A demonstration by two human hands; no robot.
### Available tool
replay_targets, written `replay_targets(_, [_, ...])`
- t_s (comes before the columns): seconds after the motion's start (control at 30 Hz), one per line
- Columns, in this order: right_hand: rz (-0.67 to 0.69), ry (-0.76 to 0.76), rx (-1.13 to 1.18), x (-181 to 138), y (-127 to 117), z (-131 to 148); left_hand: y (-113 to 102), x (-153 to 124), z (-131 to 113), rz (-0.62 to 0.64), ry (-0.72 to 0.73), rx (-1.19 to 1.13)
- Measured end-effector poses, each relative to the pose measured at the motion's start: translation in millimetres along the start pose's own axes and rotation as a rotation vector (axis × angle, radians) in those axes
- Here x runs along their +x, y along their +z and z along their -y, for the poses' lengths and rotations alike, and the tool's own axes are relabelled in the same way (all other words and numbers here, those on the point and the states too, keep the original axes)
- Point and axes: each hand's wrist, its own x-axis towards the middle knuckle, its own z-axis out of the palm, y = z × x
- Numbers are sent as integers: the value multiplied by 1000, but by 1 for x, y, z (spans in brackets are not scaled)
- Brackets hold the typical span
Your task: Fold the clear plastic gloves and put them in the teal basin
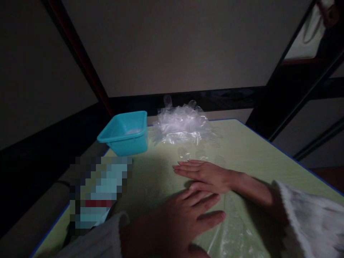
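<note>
My left hand (185,218) reaches in from the lower left with its fingers spread, low over the table. My right hand (209,175) lies palm down, fingers stretched out and pointing left, just beyond the left fingertips. Under and around both hands a thin clear plastic glove (238,233) is spread on the table; its finger ends show past my right hand. Neither hand grasps anything. Farther back sits a crumpled pile of clear plastic gloves (182,123). Whether my left palm touches the sheet is hidden.
A turquoise plastic basin (129,143) stands at the table's back left, with something pale inside. A pixelated object (102,193) lies at the left edge. The pale green table (268,161) has a blue edge, and panelled doors (182,46) rise behind it.
</note>
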Motion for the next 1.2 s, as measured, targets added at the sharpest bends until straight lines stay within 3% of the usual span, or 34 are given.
replay_targets(0.3, [-24,204,-162,10,-5,-28,4,-4,-1,-48,-10,-11])
replay_targets(0.53, [-335,288,-199,-3,-9,-20,-1,-4,-4,-144,-3,19])
replay_targets(0.6, [-423,337,-203,-9,-11,-18,-1,-3,-3,-246,-84,43])
replay_targets(0.67, [-466,374,-201,-12,-11,-16,0,-3,2,-372,-256,63])
replay_targets(0.73, [-458,379,-194,-11,-9,-12,3,-2,10,-464,-438,81])
replay_targets(0.83, [-395,348,-178,-5,-3,-5,9,0,26,-495,-530,117])
replay_targets(0.97, [-324,338,-182,1,5,-2,12,2,40,-382,-513,164])
replay_targets(1.2, [-118,377,-197,-1,6,-7,12,4,43,-213,-583,215])
